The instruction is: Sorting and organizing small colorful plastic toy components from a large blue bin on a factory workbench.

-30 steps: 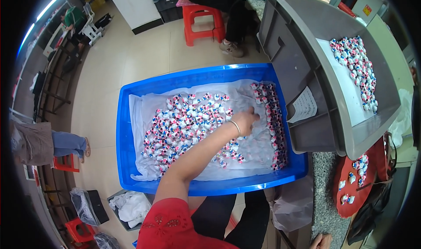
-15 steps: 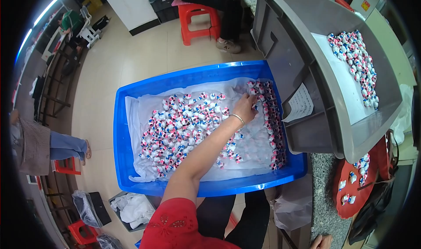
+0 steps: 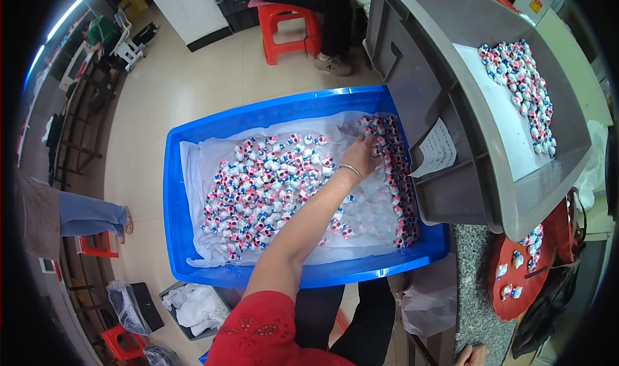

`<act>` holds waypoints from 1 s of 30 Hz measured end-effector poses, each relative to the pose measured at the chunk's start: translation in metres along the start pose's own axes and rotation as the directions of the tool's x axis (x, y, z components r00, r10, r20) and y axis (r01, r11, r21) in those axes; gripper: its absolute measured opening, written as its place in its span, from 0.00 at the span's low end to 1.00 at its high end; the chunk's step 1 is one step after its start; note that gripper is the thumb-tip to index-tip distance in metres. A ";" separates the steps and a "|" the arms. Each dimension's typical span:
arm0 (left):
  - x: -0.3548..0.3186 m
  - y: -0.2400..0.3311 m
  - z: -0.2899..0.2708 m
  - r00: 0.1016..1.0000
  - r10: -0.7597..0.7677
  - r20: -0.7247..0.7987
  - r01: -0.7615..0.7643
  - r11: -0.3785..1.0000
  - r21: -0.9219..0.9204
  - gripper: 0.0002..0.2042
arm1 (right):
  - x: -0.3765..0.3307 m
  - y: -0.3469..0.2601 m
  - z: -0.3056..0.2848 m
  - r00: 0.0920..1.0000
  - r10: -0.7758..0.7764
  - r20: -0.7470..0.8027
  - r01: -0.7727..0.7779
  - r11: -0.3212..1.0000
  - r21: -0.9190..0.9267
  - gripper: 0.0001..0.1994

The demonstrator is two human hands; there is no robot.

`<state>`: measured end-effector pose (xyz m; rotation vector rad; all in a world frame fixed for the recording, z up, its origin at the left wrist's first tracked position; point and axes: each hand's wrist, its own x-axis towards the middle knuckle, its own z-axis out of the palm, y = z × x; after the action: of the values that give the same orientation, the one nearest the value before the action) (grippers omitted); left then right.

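Beside figurine rows, left hand palm-down, fingers bent.

1. The tub was bright blue, and its lining was white.
2. The little figurines mixed white, pink and blue with dark patches.
3. The crate was brownish grey; the sheet inside it was white.
4. The sleeve was red, with a flower-like cut-out pattern.
5. The mat was orange-red.
6. The countertop was grey, speckled dark and light.
7. The stool was red.
8. The floor was beige, crossed by thin tile lines.
9. The jeans at left were blue.
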<state>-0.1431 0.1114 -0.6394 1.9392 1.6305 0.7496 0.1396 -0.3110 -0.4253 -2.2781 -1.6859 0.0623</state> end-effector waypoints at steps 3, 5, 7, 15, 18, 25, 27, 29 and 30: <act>0.001 -0.008 -0.011 0.998 0.014 -0.062 -0.018 0.997 -0.076 0.17 | 0.001 0.003 0.001 1.000 0.017 0.001 -0.017 1.000 0.025 0.11; -0.004 -0.009 -0.028 0.998 -0.008 -0.055 0.002 0.994 -0.113 0.14 | -0.002 0.003 0.000 1.000 0.022 -0.019 -0.021 0.999 0.041 0.10; -0.014 -0.007 -0.053 0.978 0.124 0.165 -0.123 0.992 -0.016 0.05 | -0.003 0.007 0.002 1.000 0.010 -0.023 -0.009 0.999 0.034 0.11; -0.089 0.003 -0.063 0.726 0.488 0.485 -0.681 0.606 0.411 0.10 | -0.011 0.004 -0.010 0.999 -0.017 -0.030 0.018 1.000 0.004 0.13; -0.095 0.011 -0.062 0.693 0.429 0.580 -0.710 0.548 0.443 0.14 | -0.014 0.006 -0.011 0.999 -0.026 -0.037 0.025 0.999 -0.023 0.13; -0.073 0.025 -0.067 0.879 0.179 0.442 -0.014 0.937 -0.350 0.14 | -0.016 0.004 -0.018 0.998 -0.029 -0.055 0.028 0.999 -0.020 0.14; -0.059 0.019 -0.057 0.789 -0.067 0.611 0.612 0.174 -0.772 0.13 | -0.011 0.002 -0.018 0.998 -0.036 -0.044 0.036 0.999 -0.001 0.14; -0.053 0.013 -0.045 0.761 -0.038 0.647 0.648 0.097 -0.756 0.14 | -0.010 0.003 -0.018 0.999 -0.033 -0.039 0.033 0.999 0.003 0.14; -0.053 0.010 -0.036 0.785 -0.049 0.618 0.619 0.088 -0.780 0.13 | -0.009 0.004 -0.017 0.999 -0.032 -0.035 0.032 0.999 0.007 0.14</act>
<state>-0.1684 0.0580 -0.6116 0.5592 0.7648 0.7481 0.1445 -0.3242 -0.4116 -2.2337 -1.7010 0.0218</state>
